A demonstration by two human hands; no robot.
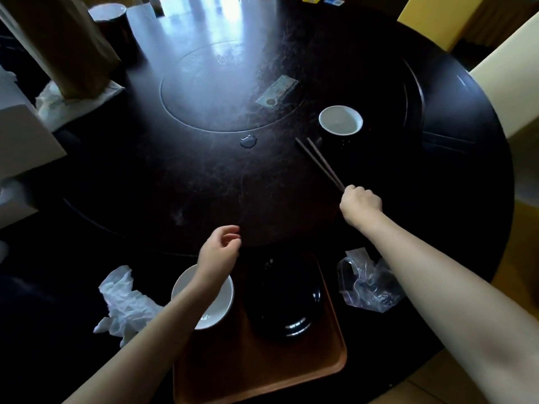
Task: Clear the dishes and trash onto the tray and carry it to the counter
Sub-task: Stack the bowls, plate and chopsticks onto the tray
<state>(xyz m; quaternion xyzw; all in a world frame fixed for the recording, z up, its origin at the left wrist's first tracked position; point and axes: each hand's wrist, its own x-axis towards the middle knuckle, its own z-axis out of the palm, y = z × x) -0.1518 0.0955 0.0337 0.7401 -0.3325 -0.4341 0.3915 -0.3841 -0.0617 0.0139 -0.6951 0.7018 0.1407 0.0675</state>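
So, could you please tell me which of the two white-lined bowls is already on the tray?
The white bowl under the left forearm sits on the brown tray; the other bowl, beyond the chopsticks, stands on the table.

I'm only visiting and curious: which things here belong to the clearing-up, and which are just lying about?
For the job: tray, white bowl, black dish, chopsticks in the right hand, cup, tissue, plastic bag.

Lying about: card, puddle, far cup.

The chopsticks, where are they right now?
In the head view, the chopsticks are on the right side of the dark round table, held at one end by the right hand, tips near the black cup.
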